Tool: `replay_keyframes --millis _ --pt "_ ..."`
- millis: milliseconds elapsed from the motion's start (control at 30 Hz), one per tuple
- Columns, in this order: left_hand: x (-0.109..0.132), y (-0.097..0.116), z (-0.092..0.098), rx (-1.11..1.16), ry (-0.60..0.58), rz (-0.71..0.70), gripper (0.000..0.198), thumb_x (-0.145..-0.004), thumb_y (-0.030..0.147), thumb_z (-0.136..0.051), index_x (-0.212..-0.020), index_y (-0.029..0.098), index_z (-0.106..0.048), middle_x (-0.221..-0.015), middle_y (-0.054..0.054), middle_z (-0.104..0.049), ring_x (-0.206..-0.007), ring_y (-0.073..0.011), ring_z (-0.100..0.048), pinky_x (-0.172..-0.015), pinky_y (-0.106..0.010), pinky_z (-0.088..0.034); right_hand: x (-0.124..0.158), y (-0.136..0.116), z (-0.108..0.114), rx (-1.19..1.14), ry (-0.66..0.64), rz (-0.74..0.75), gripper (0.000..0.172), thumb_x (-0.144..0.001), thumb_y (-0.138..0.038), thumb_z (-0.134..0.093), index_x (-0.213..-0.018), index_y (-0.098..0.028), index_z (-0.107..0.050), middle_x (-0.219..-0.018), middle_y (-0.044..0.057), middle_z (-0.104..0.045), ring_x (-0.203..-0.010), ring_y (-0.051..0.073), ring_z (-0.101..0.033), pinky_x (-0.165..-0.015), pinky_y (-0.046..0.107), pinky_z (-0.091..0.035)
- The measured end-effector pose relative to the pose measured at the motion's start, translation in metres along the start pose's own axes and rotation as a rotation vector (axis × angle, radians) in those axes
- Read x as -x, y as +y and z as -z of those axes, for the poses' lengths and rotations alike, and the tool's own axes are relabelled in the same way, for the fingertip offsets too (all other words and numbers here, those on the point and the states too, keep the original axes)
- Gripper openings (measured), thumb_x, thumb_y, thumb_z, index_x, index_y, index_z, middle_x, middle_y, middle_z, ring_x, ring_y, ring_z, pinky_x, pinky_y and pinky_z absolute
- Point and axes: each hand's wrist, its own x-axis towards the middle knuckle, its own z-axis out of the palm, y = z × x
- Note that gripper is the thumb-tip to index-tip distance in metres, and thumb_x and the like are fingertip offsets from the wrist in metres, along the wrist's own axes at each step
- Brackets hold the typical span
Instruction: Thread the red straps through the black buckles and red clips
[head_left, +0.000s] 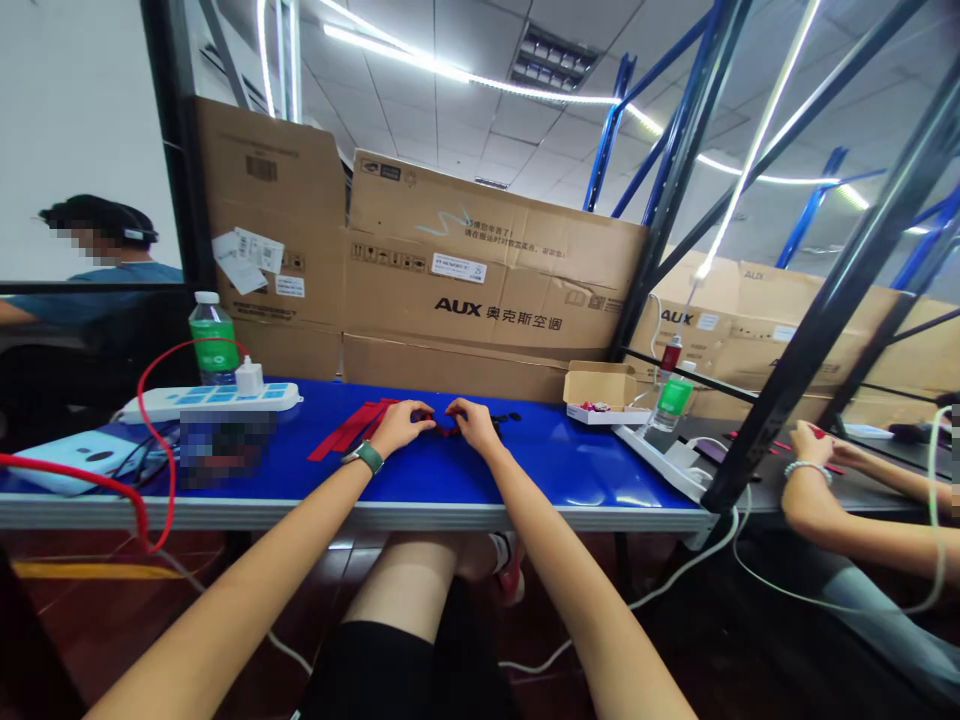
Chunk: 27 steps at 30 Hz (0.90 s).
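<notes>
Both my hands rest on the blue table [525, 470], close together near its middle. My left hand [401, 423], with a green watch on its wrist, has its fingers curled and pinching a small red piece [448, 425]. My right hand [472, 421] pinches the same red piece from the other side. Several red strips [349, 428] lie fanned out just left of my left hand. Small dark bits [508, 416] lie just right of my right hand.
A white power strip [214, 400] with a plugged adapter, a green bottle [213, 341] and a red cable [154, 440] are at the left. A small open cardboard box [600, 392] and another bottle [673, 398] stand at the right. Large cardboard cartons [480, 290] wall the back. Another person's hands [814, 445] work at the right; a further person sits at the far left.
</notes>
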Motion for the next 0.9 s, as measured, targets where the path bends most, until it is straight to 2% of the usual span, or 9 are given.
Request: replay_keyframes --millis 100,200,300,467,667,767,900 --pt "-0.003 0.003 0.001 0.253 0.062 0.008 0.043 -0.076 0.054 -0.074 -0.099 0.017 -0.075 -0.100 -0.011 -0.078 -0.092 -0.0255 -0.072 -0.087 -0.038 -0.056 0.000 -0.011 0.001 0.051 -0.061 0.015 0.028 -0.092 -0.012 -0.048 -0.100 -0.022 -0.073 -0.100 0.005 -0.075 -0.094 0.018 -0.070 -0.093 0.029 -0.050" --pt "-0.004 0.007 0.003 0.351 0.086 0.015 0.047 -0.075 0.060 -0.073 -0.091 0.016 -0.075 -0.095 -0.011 -0.078 -0.089 -0.0253 -0.071 -0.086 -0.037 -0.056 0.000 -0.021 -0.001 0.131 -0.050 0.053 0.033 -0.097 -0.013 -0.045 -0.115 -0.020 -0.071 -0.109 0.009 -0.074 -0.099 0.018 -0.068 -0.094 0.030 -0.050" --pt "-0.005 0.006 0.004 0.354 0.089 0.027 0.048 -0.075 0.061 -0.073 -0.087 0.015 -0.076 -0.089 -0.010 -0.078 -0.084 -0.0242 -0.071 -0.082 -0.035 -0.056 0.001 -0.026 -0.004 0.217 -0.009 0.091 0.030 -0.100 -0.017 -0.044 -0.117 -0.018 -0.069 -0.108 0.011 -0.072 -0.098 0.018 -0.066 -0.092 0.029 -0.048" --pt "-0.007 -0.001 0.003 0.343 0.115 0.066 0.049 -0.075 0.062 -0.072 -0.086 0.015 -0.076 -0.086 -0.010 -0.077 -0.082 -0.0244 -0.071 -0.079 -0.035 -0.056 0.004 -0.029 -0.004 0.346 -0.026 0.139 0.026 -0.103 -0.027 -0.048 -0.099 -0.018 -0.072 -0.091 0.009 -0.072 -0.087 0.018 -0.065 -0.084 0.025 -0.046" --pt "-0.006 0.000 0.004 0.335 0.071 0.042 0.047 -0.077 0.059 -0.072 -0.092 0.016 -0.079 -0.092 -0.009 -0.079 -0.086 -0.0255 -0.071 -0.082 -0.035 -0.056 0.004 -0.032 -0.004 0.488 -0.089 0.172 0.025 -0.102 -0.023 -0.047 -0.098 -0.015 -0.071 -0.088 0.010 -0.070 -0.082 0.018 -0.064 -0.079 0.025 -0.044" --pt "-0.006 0.000 0.004 0.337 0.086 0.050 0.048 -0.079 0.059 -0.070 -0.097 0.015 -0.079 -0.095 -0.009 -0.079 -0.088 -0.0265 -0.071 -0.084 -0.037 -0.056 0.005 -0.033 -0.004 0.501 -0.062 0.189 0.026 -0.103 -0.023 -0.045 -0.101 -0.016 -0.070 -0.089 0.010 -0.069 -0.084 0.018 -0.063 -0.081 0.025 -0.044" --pt "-0.005 0.003 0.005 0.369 0.120 0.045 0.047 -0.078 0.059 -0.071 -0.095 0.015 -0.079 -0.094 -0.010 -0.079 -0.091 -0.0269 -0.071 -0.089 -0.038 -0.055 0.005 -0.034 -0.004 0.455 -0.021 0.206 0.029 -0.105 -0.025 -0.041 -0.105 -0.017 -0.069 -0.091 0.010 -0.068 -0.085 0.019 -0.063 -0.083 0.026 -0.045"
